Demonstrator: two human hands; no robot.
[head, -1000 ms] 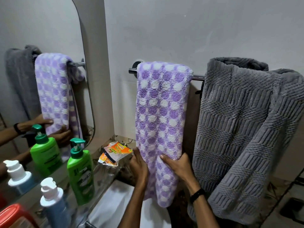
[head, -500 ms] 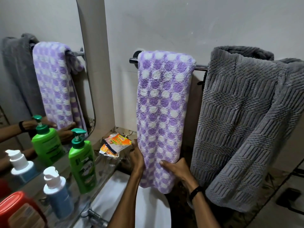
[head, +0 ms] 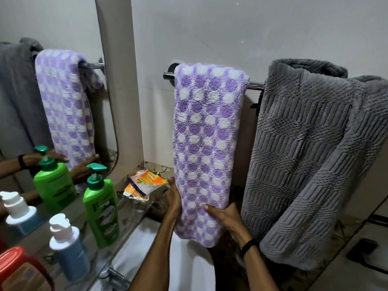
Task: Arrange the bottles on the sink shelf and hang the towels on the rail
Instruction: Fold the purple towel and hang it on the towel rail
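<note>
Two towels hang on the rail (head: 255, 86): dotted towel (head: 206, 143) centre frame, ribbed towel (head: 310, 160) right. Pump bottles (head: 101, 208) stand on the shelf (head: 130, 208), lower left.

A: The rail (head: 255, 86) looks like polished metal, bright and glossy. The purple dotted towel (head: 207, 131) on it is fluffy, matt cloth with a soft pile.

B: And the grey towel (head: 304, 156)?

A: Thicker cloth, ribbed and rough-looking, also matt. The green pump bottle (head: 102, 208) is smooth, shiny plastic; the blue bottle (head: 70, 250) is plastic too, with a white cap.

B: The shelf (head: 134, 208)?

A: Clear glass, glossy. The sachets (head: 144, 183) look like crinkled, shiny foil or plastic.
</note>
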